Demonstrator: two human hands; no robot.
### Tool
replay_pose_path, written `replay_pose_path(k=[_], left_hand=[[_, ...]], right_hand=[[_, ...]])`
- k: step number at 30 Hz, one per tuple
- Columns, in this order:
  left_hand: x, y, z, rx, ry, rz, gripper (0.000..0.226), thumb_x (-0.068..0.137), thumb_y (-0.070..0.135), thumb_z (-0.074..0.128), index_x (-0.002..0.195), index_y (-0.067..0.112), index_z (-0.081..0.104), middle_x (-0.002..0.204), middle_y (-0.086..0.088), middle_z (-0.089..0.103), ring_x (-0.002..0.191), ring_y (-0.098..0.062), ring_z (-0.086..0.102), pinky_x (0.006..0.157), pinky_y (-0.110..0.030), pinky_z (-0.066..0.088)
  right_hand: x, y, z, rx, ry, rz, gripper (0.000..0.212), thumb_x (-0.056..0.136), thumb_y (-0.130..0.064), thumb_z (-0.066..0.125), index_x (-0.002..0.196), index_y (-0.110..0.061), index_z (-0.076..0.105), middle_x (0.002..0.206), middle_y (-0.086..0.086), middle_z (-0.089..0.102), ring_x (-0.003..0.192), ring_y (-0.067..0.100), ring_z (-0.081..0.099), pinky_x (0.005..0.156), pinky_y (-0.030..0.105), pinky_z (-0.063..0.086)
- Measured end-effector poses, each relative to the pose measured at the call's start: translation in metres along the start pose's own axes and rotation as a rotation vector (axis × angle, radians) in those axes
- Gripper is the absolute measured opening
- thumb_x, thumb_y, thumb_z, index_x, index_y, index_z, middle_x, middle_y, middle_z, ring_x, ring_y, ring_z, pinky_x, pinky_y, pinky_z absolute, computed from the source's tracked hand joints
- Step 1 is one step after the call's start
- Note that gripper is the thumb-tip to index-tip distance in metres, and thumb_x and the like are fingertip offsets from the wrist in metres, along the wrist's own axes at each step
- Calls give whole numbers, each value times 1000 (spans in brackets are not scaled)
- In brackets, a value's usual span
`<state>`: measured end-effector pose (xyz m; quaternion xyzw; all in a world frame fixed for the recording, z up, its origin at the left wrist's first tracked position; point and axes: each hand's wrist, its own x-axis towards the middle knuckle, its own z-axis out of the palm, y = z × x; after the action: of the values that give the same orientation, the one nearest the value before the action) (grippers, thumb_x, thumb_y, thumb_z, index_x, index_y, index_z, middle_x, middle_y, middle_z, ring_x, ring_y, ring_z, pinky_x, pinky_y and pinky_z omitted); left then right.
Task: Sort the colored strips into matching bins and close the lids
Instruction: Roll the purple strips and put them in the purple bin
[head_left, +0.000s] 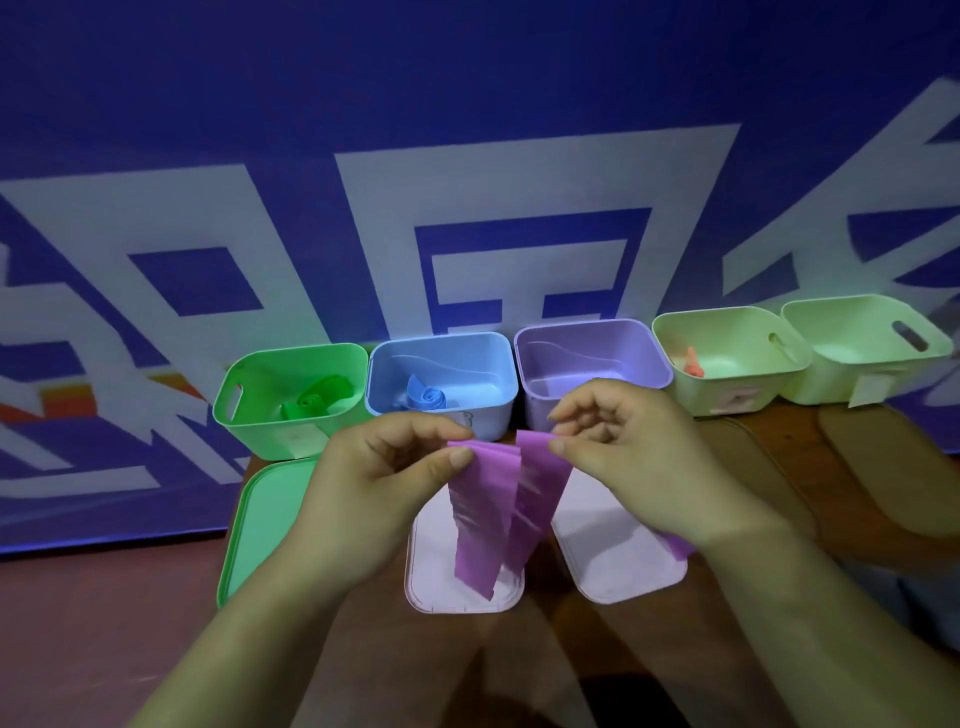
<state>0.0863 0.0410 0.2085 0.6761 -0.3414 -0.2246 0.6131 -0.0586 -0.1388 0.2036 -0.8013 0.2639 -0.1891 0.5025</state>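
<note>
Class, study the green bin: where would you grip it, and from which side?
Probably by the handle slot in the green bin's left wall, reaching from the left. That side stands open, while the blue bin crowds its right wall and the left hand and right hand hold the purple strip in front.

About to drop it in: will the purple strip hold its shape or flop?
Probably floppy: the purple strip hangs in folds from the left hand and right hand. Likely very light: fingertip pinches carry it. It may coil like the rolled blue strip.
</note>
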Motion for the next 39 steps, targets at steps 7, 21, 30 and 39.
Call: replay_pose_path(k=[7,21,30,39], left_hand=[[-12,2,-12,-47,-56,34,12,70,9,76,78,18,80,79,1,77,75,-8,71,70,-16,53],[-16,-7,-4,-132,67,35,17,62,17,85,72,27,76,70,0,73,66,-17,65,67,-27,54],[-11,-10,1,-101,111,92,21,61,14,90,72,25,76,93,2,73,92,-17,69,78,-26,55],[-12,-9,17,-211,97,10,19,69,-5,77,69,13,71,77,-3,76,73,-13,72,70,-19,55]], right_hand=[[-8,-29,24,258,23,17,21,77,1,79,85,-17,71,84,6,74,75,9,68,74,18,55],[-19,-48,43,544,-44,264,30,78,6,73,67,-22,73,71,7,69,69,19,62,71,31,52],[-21,-47,38,605,-104,261,28,77,5,72,68,-22,74,73,9,69,69,19,63,71,28,53],[-23,-33,31,622,-114,225,20,66,-4,83,74,-20,74,76,10,69,74,20,63,76,30,54]])
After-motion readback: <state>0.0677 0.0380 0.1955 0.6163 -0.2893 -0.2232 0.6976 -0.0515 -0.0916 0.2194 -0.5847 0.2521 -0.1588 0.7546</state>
